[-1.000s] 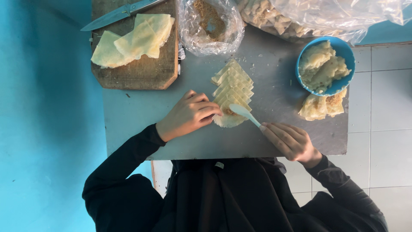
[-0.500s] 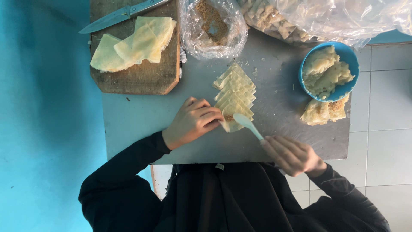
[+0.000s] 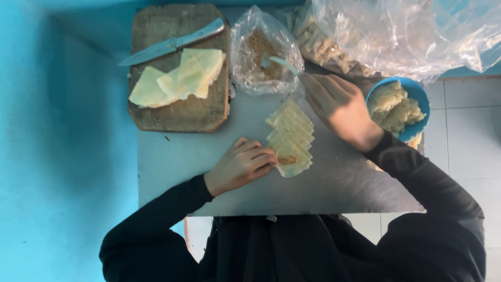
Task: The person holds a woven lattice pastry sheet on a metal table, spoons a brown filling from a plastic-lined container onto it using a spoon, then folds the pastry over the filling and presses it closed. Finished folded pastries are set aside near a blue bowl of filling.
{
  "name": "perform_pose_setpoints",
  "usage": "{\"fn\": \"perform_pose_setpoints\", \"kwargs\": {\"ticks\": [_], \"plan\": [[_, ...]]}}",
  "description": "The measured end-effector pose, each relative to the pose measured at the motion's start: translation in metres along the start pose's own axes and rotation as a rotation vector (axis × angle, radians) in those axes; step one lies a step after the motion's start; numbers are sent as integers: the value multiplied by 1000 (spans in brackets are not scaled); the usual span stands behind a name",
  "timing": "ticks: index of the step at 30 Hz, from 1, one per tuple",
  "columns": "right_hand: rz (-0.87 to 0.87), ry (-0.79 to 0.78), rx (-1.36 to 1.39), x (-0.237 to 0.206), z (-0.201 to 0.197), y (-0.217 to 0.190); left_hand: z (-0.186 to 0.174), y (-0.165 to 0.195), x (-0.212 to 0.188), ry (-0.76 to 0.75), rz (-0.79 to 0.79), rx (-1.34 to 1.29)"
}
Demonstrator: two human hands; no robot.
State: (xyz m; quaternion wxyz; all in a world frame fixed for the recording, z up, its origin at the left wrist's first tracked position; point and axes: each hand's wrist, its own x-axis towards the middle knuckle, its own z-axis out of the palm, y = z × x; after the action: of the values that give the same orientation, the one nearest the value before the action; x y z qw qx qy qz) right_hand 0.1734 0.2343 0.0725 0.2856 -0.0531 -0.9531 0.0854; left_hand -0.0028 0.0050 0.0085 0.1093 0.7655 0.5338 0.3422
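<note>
A row of overlapping pale dough wrappers [image 3: 290, 137] lies mid-desk [image 3: 355, 188], its near end pinned under the curled fingertips of the left hand [image 3: 241, 166]. The right hand [image 3: 339, 108], beyond the row's far end, grips a small spoon [image 3: 282, 63] dipped into a clear bag of brown filling [image 3: 263, 52]. A blue bowl [image 3: 412, 96] sits just right; a board [image 3: 177, 68] with a knife [image 3: 172, 44] stands left.

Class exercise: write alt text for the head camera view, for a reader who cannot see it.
Seen from above, a person's left hand rests on a row of overlapping pastry squares on a grey table, while the right hand dips a spoon into a clear bag of brown filling. A knife lies on a wooden board.
</note>
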Motion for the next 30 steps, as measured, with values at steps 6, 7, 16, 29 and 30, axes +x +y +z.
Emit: {"fn": "perform_pose_setpoints", "kwargs": {"ticks": [6,7,16,29,30], "plan": [[13,-22,-42,18,26,11,-3,-1,-1,-1,5,-35],[80,-11,-20,16,28,13,-3,0,-1,-9,2,-39],[420,52,198,12,40,30,-4,0,-2,-34,-16,-74],[767,110,613,-2,-12,-1,-8,-4,0,-42,37,-39],[818,101,666,-9,-18,-5,-8,-5,0,-50,33,-40]]}}
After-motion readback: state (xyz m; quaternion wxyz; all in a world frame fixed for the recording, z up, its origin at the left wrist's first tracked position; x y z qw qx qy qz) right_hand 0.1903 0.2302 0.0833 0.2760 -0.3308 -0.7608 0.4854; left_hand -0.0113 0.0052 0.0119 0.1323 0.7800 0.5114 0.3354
